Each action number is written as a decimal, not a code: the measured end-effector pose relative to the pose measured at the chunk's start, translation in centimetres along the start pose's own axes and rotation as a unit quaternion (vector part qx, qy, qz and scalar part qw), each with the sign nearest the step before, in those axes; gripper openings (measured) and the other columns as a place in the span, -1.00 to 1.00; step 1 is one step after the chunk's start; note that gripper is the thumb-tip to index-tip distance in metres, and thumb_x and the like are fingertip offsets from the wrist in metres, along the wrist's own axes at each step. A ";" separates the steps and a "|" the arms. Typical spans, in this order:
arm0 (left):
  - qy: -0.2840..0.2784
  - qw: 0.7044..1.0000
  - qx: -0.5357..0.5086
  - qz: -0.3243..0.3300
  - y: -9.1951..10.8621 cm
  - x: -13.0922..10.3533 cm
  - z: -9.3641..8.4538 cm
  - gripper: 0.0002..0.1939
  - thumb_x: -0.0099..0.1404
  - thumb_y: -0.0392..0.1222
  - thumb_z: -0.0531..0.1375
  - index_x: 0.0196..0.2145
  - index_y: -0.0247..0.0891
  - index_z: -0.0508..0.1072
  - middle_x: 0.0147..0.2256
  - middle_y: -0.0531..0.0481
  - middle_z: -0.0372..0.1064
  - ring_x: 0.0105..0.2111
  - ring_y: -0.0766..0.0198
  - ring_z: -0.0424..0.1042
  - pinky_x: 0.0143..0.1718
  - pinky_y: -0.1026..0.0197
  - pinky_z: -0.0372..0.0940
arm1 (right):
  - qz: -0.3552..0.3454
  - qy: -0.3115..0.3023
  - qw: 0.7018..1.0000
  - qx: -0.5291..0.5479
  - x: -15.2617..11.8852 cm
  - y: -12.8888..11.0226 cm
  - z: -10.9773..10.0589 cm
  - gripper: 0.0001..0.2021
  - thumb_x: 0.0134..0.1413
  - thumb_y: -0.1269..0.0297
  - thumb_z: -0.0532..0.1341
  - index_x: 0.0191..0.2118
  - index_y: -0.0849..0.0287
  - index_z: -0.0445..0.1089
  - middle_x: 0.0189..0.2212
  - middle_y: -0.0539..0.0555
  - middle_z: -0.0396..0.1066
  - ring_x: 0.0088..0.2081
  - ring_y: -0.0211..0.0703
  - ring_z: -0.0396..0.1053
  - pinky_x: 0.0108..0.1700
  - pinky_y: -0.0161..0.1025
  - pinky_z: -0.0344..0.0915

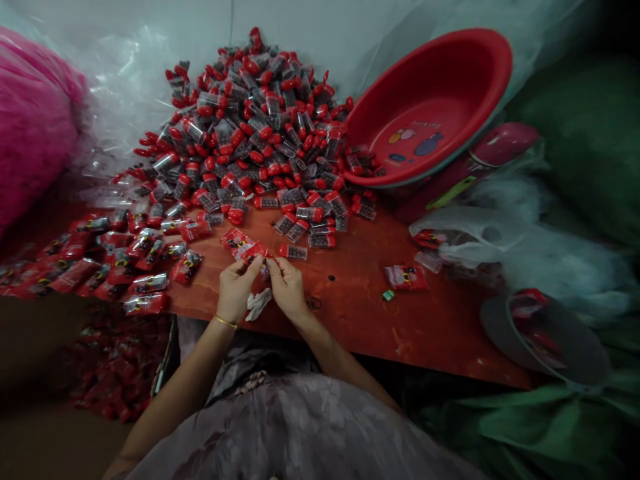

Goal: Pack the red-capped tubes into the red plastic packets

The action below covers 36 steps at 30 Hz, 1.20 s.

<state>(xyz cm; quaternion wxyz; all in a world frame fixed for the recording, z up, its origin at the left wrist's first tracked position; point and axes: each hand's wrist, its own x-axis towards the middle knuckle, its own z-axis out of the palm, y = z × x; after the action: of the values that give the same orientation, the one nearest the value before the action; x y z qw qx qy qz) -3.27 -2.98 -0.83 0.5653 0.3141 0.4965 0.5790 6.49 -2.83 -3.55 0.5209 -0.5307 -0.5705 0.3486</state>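
Note:
Both hands meet over the table's front part, pinching a red printed packet [241, 244] at its near end. My left hand [237, 288] has thumb and fingers closed on the packet's edge, with a yellow bangle at the wrist. Close beside it, my right hand [287, 288] is closed on the same end. A crumpled white scrap [259, 305] lies below the fingertips. Just beyond the hands sits a clear tube [293, 252] with a red cap and dark contents. Whether anything is inside the held packet is hidden by my fingers.
A large heap of red-capped tubes [260, 127] covers the back of the red table [360, 313]. Filled red packets [145, 267] lie at left. A red basin [430, 93] leans at back right; a grey bucket [575, 347] and a flat packet [406, 277] are at right.

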 end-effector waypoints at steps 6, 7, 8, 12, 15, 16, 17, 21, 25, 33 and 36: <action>0.027 0.990 -0.085 -0.105 1.3 0.5 -0.3 -0.60 -0.35 -0.10 0.47 -0.54 -0.35 0.48 -0.53 0.04 0.45 -0.52 0.40 0.39 -0.36 0.32 0.30 | -0.063 -0.063 0.992 -0.088 1.5 0.3 -2.0 -0.66 0.26 0.15 -0.09 -0.35 0.16 0.35 -0.46 0.02 0.39 -0.38 -0.21 0.32 -0.30 -0.30 0.23; 0.037 0.988 -0.089 -0.118 1.4 0.7 -0.4 -0.60 -0.36 -0.11 0.48 -0.57 -0.35 0.46 -0.53 0.04 0.45 -0.52 0.39 0.40 -0.36 0.31 0.31 | -0.086 -0.067 0.985 -0.133 2.0 0.6 -2.8 -0.65 0.27 0.16 -0.11 -0.31 0.17 0.37 -0.39 0.06 0.43 -0.30 -0.17 0.34 -0.20 -0.26 0.24; 0.044 0.986 -0.094 -0.132 1.6 0.9 -0.6 -0.60 -0.37 -0.11 0.48 -0.59 -0.34 0.43 -0.52 0.03 0.46 -0.52 0.39 0.40 -0.36 0.30 0.32 | -0.106 -0.066 0.974 -0.191 2.6 0.9 -3.7 -0.65 0.27 0.16 -0.10 -0.26 0.18 0.38 -0.30 0.11 0.45 -0.20 -0.12 0.32 -0.10 -0.20 0.22; 0.039 0.975 -0.116 -0.185 1.9 1.1 -0.8 -0.59 -0.33 -0.10 0.48 -0.54 -0.32 0.42 -0.46 0.02 0.48 -0.47 0.36 0.44 -0.33 0.29 0.32 | -0.072 -0.065 0.902 -0.422 4.6 2.5 -6.6 -0.72 0.11 0.13 0.14 -0.19 0.23 0.40 -0.08 0.25 0.38 -0.04 0.11 0.21 0.00 0.03 0.12; 0.027 0.972 -0.121 -0.201 1.8 0.9 -0.6 -0.57 -0.31 -0.07 0.47 -0.49 -0.30 0.44 -0.53 0.07 0.43 -0.49 0.37 0.42 -0.32 0.26 0.31 | -0.053 -0.084 0.888 -0.450 4.5 3.2 -7.3 -0.78 0.03 0.16 0.22 -0.28 0.21 0.39 -0.12 0.24 0.39 -0.05 0.13 0.21 -0.05 0.02 0.14; 0.025 0.971 -0.121 -0.203 1.8 0.7 -0.5 -0.56 -0.31 -0.07 0.47 -0.49 -0.30 0.43 -0.55 0.09 0.41 -0.51 0.38 0.40 -0.32 0.25 0.31 | -0.048 -0.081 0.897 -0.432 4.1 3.2 -7.3 -0.80 0.03 0.17 0.22 -0.30 0.21 0.38 -0.18 0.22 0.41 -0.09 0.10 0.24 -0.08 -0.01 0.16; 0.023 0.971 -0.120 -0.203 1.7 0.6 -0.5 -0.56 -0.31 -0.06 0.47 -0.50 -0.30 0.42 -0.58 0.11 0.39 -0.53 0.39 0.39 -0.31 0.24 0.30 | -0.036 -0.076 0.912 -0.401 3.5 3.0 -7.3 -0.81 0.03 0.17 0.21 -0.31 0.20 0.36 -0.26 0.18 0.42 -0.16 0.05 0.28 -0.12 -0.06 0.19; 0.022 0.976 -0.099 -0.191 1.5 0.3 -0.5 -0.55 -0.32 -0.02 0.46 -0.55 -0.31 0.39 -0.57 0.10 0.39 -0.54 0.41 0.37 -0.32 0.25 0.29 | 0.055 -0.086 0.985 -0.138 0.4 1.3 -7.7 -0.78 0.03 0.09 0.18 -0.30 0.14 0.30 -0.50 -0.02 0.36 -0.51 -0.22 0.30 -0.41 -0.27 0.22; 0.007 0.982 -0.073 -0.171 1.4 -0.2 -0.3 -0.55 -0.29 0.00 0.45 -0.54 -0.33 0.39 -0.53 0.03 0.43 -0.49 0.37 0.41 -0.34 0.27 0.29 | 0.098 -0.117 0.988 0.039 -2.3 -1.2 -8.2 -0.77 0.03 0.08 0.18 -0.29 0.13 0.29 -0.52 -0.07 0.36 -0.65 -0.35 0.21 -0.57 -0.35 0.17; -0.024 0.987 -0.041 -0.155 1.6 -1.4 0.6 -0.52 -0.36 0.04 0.46 -0.59 -0.36 0.41 -0.62 0.08 0.37 -0.61 0.43 0.34 -0.51 0.34 0.25 | 0.086 -0.095 0.992 -0.003 -2.7 -2.1 -7.7 -0.80 -0.02 0.11 0.22 -0.39 0.15 0.33 -0.63 -0.11 0.25 -0.66 -0.36 0.15 -0.61 -0.37 0.10; -0.038 0.992 -0.025 -0.121 1.6 -1.5 0.5 -0.55 -0.30 0.04 0.45 -0.57 -0.37 0.45 -0.61 0.08 0.38 -0.64 0.47 0.29 -0.57 0.37 0.19 | 0.104 -0.079 0.991 0.027 -2.7 -1.8 -7.2 -0.76 -0.02 0.07 0.20 -0.38 0.15 0.31 -0.63 -0.11 0.25 -0.68 -0.36 0.14 -0.61 -0.36 0.11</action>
<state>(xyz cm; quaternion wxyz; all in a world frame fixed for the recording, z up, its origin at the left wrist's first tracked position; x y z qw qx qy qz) -3.12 -4.10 1.07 0.6575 0.2590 0.4943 0.5063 12.71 -6.95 -0.87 0.4495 -0.5435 -0.5421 0.4567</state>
